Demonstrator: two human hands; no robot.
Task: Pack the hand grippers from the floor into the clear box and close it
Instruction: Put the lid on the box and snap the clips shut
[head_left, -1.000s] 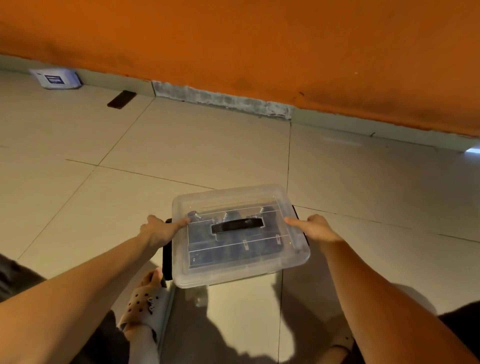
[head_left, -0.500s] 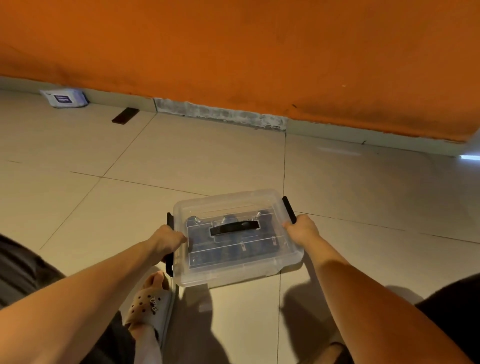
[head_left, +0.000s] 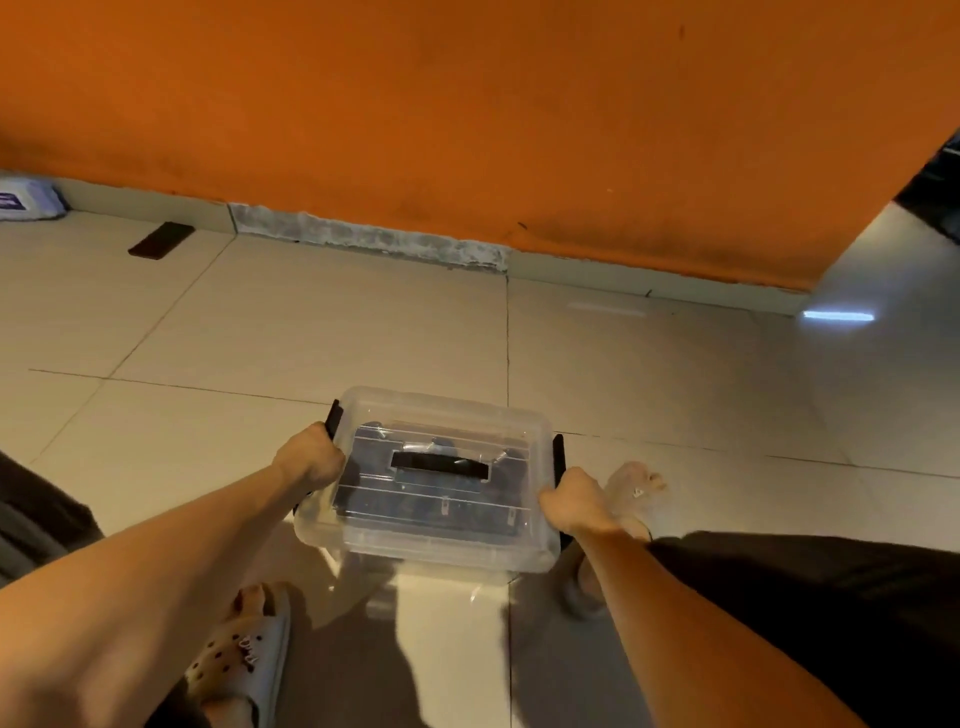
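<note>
At box edges, left hand, right hand grip.

Dark shapes inside the clear plastic lidded box are showing only as blur. Left hand and right hand are covering the lower parts of the black side latches. White packet is running off the left edge.

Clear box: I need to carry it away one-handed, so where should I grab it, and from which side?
Likely the black handle at the centre of the clear box lid, from straight above: the bar lies flat on top, so hook under it.
</note>
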